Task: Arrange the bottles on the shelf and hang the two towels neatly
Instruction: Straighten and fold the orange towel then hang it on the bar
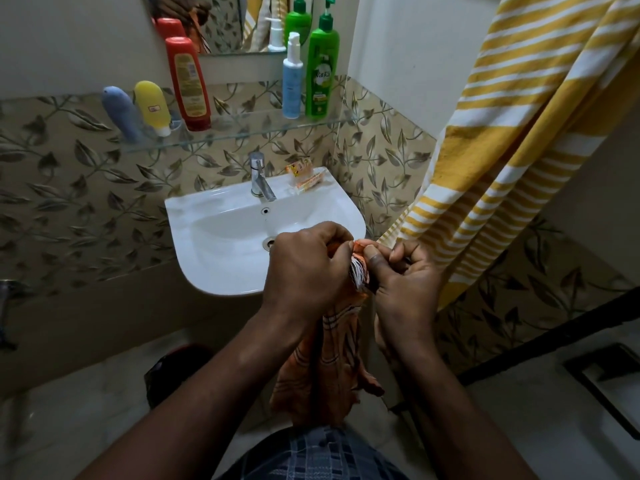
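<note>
I read the glass shelf (242, 131) from its left end: a matte grey-blue bottle (122, 114) with a rounded top, then just beside it a glossy yellow bottle (152, 107) standing on its white cap, then a taller red bottle (187, 83), also cap down, with a yellow label. After a gap along the shelf come a slim white-and-blue pump bottle (292, 77) and a tall green pump bottle (322, 71), close together near the right end. Under the shelf are the smooth white sink (214, 244), a shiny metal tap (259, 178) and small orange sachets (304, 176) on the rim at the back right. The basin holds nothing that I can see. In front of the sink, the left hand (304, 268) has its fingers curled tight round the bunched top of the orange towel (325, 368), knuckles upward. The cloth is thin, with dark check lines and a white fringe, and it hangs down in folds between both forearms. The right hand (405, 282) pinches the fringed edge between thumb and bent fingers, touching the left hand's grip. At far right the yellow striped towel (519, 133), thick with white bands, hangs in long folds against the leaf-patterned wall tiles (69, 188).
</note>
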Tool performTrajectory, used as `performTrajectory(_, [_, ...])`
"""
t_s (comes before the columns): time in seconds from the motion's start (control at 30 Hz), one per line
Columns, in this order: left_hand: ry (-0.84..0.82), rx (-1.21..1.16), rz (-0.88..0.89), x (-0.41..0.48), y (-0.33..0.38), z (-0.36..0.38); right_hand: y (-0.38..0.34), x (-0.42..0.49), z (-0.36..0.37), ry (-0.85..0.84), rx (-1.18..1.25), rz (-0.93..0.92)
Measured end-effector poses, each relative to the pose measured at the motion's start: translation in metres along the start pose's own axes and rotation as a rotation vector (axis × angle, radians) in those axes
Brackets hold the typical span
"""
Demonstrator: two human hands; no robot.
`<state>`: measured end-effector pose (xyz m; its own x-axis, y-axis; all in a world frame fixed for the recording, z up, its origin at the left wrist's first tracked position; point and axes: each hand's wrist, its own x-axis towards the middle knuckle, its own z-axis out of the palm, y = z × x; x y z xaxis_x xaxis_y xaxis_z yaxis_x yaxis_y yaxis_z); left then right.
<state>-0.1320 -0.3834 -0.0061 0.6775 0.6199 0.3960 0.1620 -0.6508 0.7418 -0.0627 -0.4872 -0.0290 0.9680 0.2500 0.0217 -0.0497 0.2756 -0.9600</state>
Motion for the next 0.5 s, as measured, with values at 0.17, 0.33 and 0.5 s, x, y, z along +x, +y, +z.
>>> performTrajectory(0.17, [-0.165,-0.06,-0.136,0.0008,-0.0021,-0.0001,-0.004,-0.0024,0.0003,-0.022,0.012,-0.011])
performTrajectory(0.33, [-0.121,-0.319,-0.229,-0.0029,-0.0034,-0.0003,-0.0062,-0.0029,-0.0005,-0.084,-0.128,-0.076])
performTrajectory(0.5, [-0.076,-0.291,-0.156,0.0039,-0.0094,0.0008,-0.0058,-0.0042,0.0029,-0.107,-0.025,-0.049])
